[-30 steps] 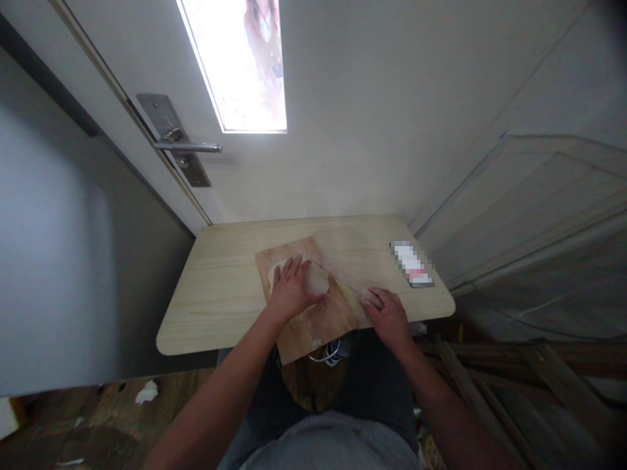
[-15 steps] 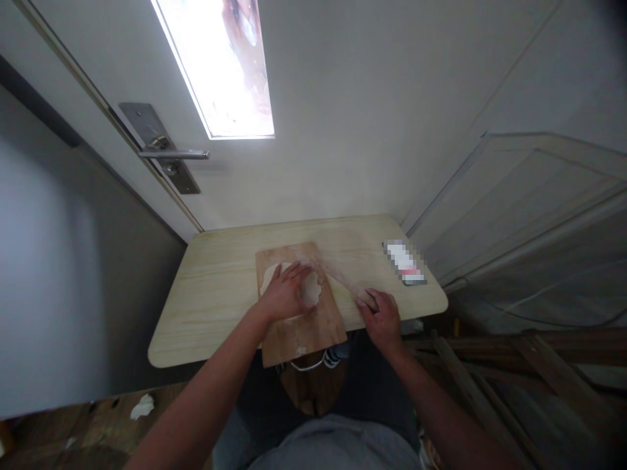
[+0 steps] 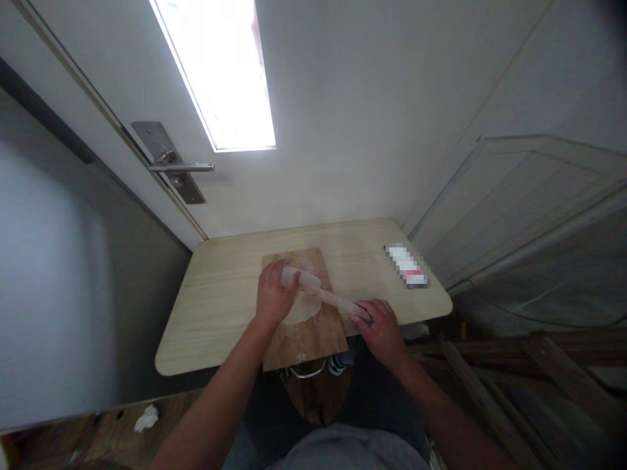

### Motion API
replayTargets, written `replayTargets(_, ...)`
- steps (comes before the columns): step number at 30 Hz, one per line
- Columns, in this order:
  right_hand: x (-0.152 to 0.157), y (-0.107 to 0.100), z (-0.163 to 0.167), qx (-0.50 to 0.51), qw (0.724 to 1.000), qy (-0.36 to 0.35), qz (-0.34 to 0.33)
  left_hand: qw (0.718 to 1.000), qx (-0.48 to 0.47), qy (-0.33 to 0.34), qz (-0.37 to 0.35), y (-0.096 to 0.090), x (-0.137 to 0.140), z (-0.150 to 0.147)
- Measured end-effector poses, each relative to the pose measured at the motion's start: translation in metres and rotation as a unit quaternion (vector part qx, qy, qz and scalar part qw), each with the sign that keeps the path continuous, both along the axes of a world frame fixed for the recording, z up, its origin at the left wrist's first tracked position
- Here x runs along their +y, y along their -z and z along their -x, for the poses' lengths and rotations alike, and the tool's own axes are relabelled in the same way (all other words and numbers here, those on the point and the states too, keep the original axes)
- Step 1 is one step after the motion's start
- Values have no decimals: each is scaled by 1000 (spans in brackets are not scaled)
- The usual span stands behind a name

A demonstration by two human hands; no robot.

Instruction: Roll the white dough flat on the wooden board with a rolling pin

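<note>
My right hand (image 3: 379,326) is wrapped around the near right end of a floured rolling pin (image 3: 340,302). The pin slants up and left across a thin, pale sheet of dough (image 3: 304,311). Along the pin's far part the dough's upper edge seems to lie folded over it. My left hand (image 3: 275,292) is closed at that far left end, thumb and fingers pinching the dough there. Whether these fingers also grip the pin tip is hidden. Under the dough lies a flour-dusted wooden board (image 3: 294,346), which juts past the table's front edge.
The board rests on a light wood table (image 3: 210,294) against a white door with a metal handle (image 3: 181,168). A blurred-out phone-like object (image 3: 406,266) lies at the right. Wooden slats (image 3: 490,385) stand low right; crumpled white paper (image 3: 145,418) is on the floor.
My left hand was spread flat over the dough; it has shifted left and closed at its edge. The rolling pin's far end has come down-left onto the dough, with my right hand still holding it.
</note>
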State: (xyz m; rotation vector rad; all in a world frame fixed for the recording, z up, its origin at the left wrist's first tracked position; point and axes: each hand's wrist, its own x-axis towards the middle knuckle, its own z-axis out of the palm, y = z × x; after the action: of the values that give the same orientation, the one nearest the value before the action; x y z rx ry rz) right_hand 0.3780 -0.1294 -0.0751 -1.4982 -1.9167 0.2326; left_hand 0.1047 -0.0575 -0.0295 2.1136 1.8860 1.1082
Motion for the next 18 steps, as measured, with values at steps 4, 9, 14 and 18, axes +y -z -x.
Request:
replayTargets(4,-5,-1,6,-17,1000,-6,1,996,62,45,38,2,20,-21)
replayTargets(9,-8,1,4,-28,999,15,6,983,137,62,104,12,34,-35)
replayTargets(14,-5,-2,1,-35,999,13,7,978,166,78,101,10,43,-38)
replayTargets(18,2,-3,-1,-40,999,23,8,977,172,82,101,8,52,-44)
